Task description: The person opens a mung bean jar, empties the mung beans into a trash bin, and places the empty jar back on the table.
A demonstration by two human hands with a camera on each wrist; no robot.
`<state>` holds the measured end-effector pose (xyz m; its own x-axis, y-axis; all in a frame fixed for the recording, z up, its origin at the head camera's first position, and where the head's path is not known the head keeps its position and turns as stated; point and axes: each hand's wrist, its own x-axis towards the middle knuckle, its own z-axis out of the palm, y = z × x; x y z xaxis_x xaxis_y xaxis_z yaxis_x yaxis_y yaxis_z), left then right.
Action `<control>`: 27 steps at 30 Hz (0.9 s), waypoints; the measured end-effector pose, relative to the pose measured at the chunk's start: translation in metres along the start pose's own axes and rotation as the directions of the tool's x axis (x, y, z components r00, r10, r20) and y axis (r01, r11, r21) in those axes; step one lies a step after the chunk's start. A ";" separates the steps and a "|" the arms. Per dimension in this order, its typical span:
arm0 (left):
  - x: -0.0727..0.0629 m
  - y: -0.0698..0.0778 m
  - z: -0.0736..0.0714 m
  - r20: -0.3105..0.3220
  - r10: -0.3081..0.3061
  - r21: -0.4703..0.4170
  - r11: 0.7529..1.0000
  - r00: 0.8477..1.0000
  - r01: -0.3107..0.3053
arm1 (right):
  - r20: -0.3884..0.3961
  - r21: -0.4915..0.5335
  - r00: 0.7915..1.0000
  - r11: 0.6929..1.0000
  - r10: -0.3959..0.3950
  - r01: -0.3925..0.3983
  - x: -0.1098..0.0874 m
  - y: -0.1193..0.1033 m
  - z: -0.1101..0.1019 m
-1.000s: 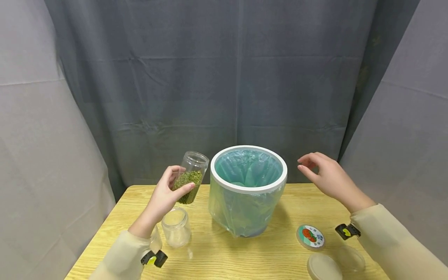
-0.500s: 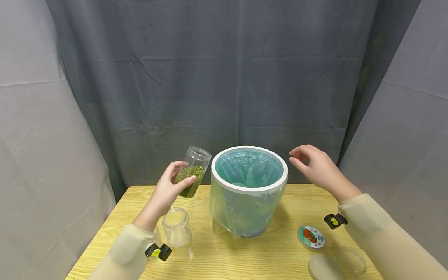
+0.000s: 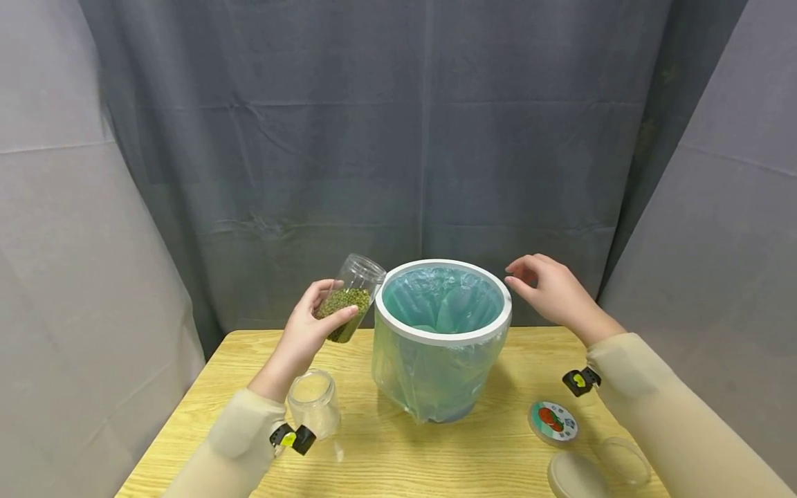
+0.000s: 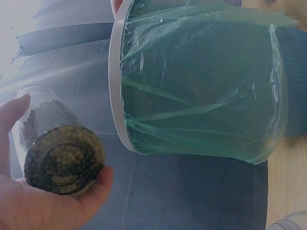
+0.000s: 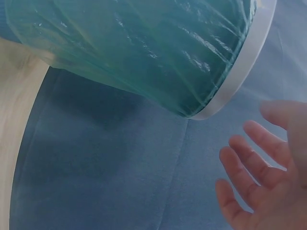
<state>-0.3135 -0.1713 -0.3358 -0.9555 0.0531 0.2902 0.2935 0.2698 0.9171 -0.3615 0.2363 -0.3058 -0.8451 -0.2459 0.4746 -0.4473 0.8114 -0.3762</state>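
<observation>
A clear jar (image 3: 344,297) partly filled with green beans leans to the right, its mouth overlapping the bin's left rim in the head view. My left hand (image 3: 309,323) grips it round the lower half, thumb in front. In the left wrist view the jar's round base (image 4: 64,160) faces the camera, beans heaped behind it. The bin (image 3: 443,338) has a white rim and a thin green bag lining that hangs over its outside. My right hand (image 3: 551,289) hovers just right of the rim, fingers loosely bent and holding nothing; the right wrist view shows them spread apart (image 5: 259,177).
An open glass jar (image 3: 313,404) stands on the wooden table (image 3: 398,460) below my left hand. Toward the front right lie a lid with a tomato picture (image 3: 553,422), a pale lid (image 3: 578,476) and a clear lid (image 3: 625,460). Grey curtains (image 3: 324,138) hang behind the table.
My left hand has raised the bean jar, carried it right to the bin's rim and tilted it further. My right hand has moved left and up toward the bin.
</observation>
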 end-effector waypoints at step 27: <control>0.009 0.003 0.003 0.039 -0.031 0.003 1.000 0.999 0.031 | 0.179 -0.092 0.982 0.995 0.054 -0.037 0.020 -0.003 0.009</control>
<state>-0.3216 -0.1669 -0.3317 -0.9645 0.0817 0.2510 0.2639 0.2740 0.9248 -0.3800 0.2240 -0.3023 -0.9067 -0.2930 0.3034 -0.3864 0.8656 -0.3186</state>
